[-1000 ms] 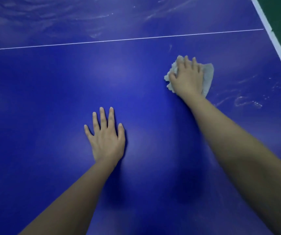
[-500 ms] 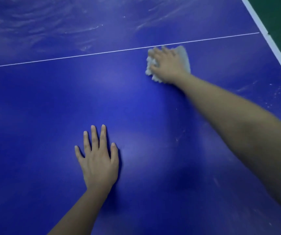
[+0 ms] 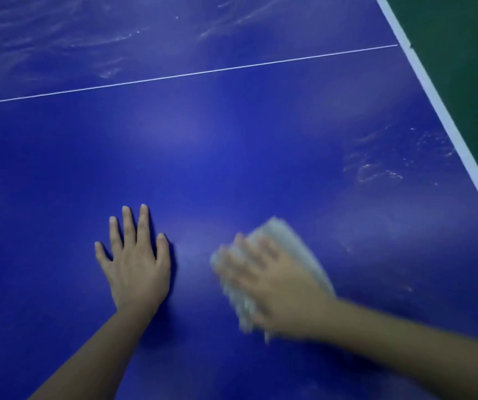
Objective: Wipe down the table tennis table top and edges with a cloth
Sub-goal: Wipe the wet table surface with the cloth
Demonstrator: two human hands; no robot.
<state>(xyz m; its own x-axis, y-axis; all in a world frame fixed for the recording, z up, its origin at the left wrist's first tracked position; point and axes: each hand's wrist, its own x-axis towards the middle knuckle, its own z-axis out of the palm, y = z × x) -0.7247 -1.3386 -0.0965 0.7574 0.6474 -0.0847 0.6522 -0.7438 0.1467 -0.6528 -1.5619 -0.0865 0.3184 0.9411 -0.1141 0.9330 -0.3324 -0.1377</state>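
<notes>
- The blue table tennis table top fills nearly the whole view and runs out of frame at the top, left and bottom, so only one of its edges shows.
- A strip of green floor shows beyond that edge in the upper right corner, cut off by the frame.
- The white edge band runs diagonally down the right side and leaves the picture at both ends.
- Pale smears lie on the surface near the edge band, and fainter streaks cover the far part past the line. What they are made of is not clear.
- A thin white centre line crosses the table from the left border up to the edge band.
- The right hand is heavily blurred. It lies palm down on top of the cloth, near the left hand. Its fingers spread over the fabric, but the blur hides whether they press flat or curl round it, so I cannot tell its grip.
- The left hand is sharp: palm flat on the table, fingers straight and slightly apart, holding nothing.
- The white cloth sits on the table under the right hand, only its far and left margins showing, also blurred.
</notes>
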